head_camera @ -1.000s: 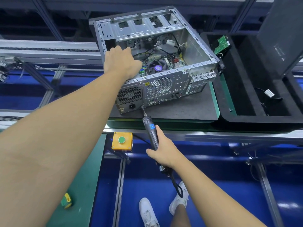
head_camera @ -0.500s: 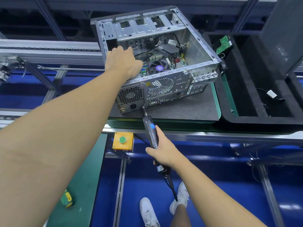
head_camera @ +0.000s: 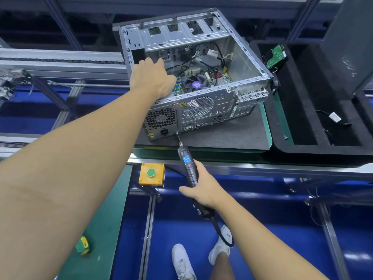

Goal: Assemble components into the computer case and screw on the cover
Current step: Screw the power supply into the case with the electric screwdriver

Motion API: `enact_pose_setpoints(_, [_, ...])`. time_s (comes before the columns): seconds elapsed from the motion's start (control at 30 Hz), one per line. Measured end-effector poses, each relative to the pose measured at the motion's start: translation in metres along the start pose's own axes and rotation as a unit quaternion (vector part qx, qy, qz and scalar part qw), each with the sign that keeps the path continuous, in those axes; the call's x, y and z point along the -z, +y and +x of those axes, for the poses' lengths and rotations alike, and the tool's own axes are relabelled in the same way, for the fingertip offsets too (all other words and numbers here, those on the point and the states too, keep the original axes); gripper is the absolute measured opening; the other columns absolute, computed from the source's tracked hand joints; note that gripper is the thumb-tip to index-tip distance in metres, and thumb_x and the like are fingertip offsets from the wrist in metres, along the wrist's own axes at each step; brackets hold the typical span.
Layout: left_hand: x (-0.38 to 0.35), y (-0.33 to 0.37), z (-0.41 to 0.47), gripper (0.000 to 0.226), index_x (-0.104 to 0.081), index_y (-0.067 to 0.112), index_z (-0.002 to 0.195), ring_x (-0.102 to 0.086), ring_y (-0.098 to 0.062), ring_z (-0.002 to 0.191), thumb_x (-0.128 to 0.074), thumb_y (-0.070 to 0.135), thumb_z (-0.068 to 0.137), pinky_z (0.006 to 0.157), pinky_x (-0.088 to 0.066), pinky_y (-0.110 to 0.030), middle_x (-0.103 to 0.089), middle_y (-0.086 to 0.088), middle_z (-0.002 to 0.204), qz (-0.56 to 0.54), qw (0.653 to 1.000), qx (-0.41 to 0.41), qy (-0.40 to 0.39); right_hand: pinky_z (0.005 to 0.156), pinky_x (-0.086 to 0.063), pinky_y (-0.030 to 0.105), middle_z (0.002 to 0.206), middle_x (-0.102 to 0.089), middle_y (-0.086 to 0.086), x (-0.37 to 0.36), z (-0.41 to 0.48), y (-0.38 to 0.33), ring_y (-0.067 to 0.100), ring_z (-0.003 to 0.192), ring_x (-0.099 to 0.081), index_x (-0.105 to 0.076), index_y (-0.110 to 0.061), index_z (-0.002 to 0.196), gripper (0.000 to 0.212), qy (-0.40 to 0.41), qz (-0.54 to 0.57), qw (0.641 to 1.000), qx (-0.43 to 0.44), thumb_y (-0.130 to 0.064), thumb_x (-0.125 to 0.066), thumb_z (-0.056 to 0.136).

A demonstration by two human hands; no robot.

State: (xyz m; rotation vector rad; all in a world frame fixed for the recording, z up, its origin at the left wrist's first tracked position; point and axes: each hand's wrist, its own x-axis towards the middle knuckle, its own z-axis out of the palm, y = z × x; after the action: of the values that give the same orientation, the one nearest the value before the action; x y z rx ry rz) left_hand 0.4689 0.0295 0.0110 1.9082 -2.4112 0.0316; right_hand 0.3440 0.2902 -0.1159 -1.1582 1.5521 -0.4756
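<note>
An open silver computer case (head_camera: pixel 203 110) lies on its side on a dark mat (head_camera: pixel 222 136), its rear panel toward me. Inside I see the motherboard, a fan with a purple hub (head_camera: pixel 196 84) and cables. My left hand (head_camera: pixel 150 78) rests on the case's upper left edge, fingers reaching inside over the power supply, which the hand mostly hides. My right hand (head_camera: pixel 201 187) grips a black electric screwdriver (head_camera: pixel 187 164). Its bit touches a screw at the rear panel's lower edge, just right of the power socket (head_camera: pixel 164 131).
A black foam tray (head_camera: pixel 314 146) stands to the right with a green circuit board (head_camera: pixel 275 55) and a loose cable (head_camera: pixel 333 120). A dark side panel (head_camera: pixel 347 43) leans at the far right. A yellow box with a green button (head_camera: pixel 151 173) hangs off the conveyor rail.
Almost nothing has moved. Both hands keep their places, with the screwdriver bit against the same spot on the rear panel.
</note>
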Motion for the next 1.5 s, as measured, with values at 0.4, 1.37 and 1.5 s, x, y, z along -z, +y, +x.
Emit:
enact_pose_setpoints(0.4, [0.011, 0.004, -0.016, 0.059, -0.052, 0.024, 0.141, -0.044, -0.022, 0.132, -0.034, 0.042, 0.088, 0.109, -0.036, -0.042, -0.048, 0.004, 0.145, -0.218, 0.973, -0.065, 0.036, 0.059, -0.062, 0.037, 0.103, -0.058, -0.002, 0.025, -0.020, 0.004, 0.018, 0.056, -0.066, -0.036, -0.049, 0.143, 0.079, 0.015, 0.081, 0.996, 0.030, -0.021, -0.076, 0.080])
enact_pose_setpoints(1.37, [-0.040, 0.346, 0.017, 0.029, -0.056, 0.025, 0.112, -0.055, -0.017, 0.072, -0.036, 0.015, 0.095, 0.073, -0.046, -0.035, -0.058, 0.005, 0.076, -0.181, 0.895, -0.315, -0.259, 0.065, -0.059, 0.042, 0.088, -0.066, 0.004, 0.344, -0.017, 0.103, 0.022, 0.068, -0.065, -0.057, -0.059, 0.099, 0.041, 0.218, 0.237, 0.946, -0.038, -0.025, -0.062, 0.076])
enact_pose_setpoints(1.5, [-0.075, 0.365, 0.034, 0.030, -0.062, 0.026, 0.112, -0.060, -0.020, 0.091, -0.044, 0.015, 0.091, 0.087, -0.048, -0.036, -0.066, 0.005, 0.093, -0.089, 0.882, -0.350, -0.303, 0.051, -0.055, 0.030, 0.101, -0.063, 0.007, 0.374, 0.007, 0.115, 0.015, 0.054, -0.065, -0.053, -0.036, 0.117, 0.035, 0.233, 0.225, 0.945, -0.048, -0.026, -0.059, 0.084])
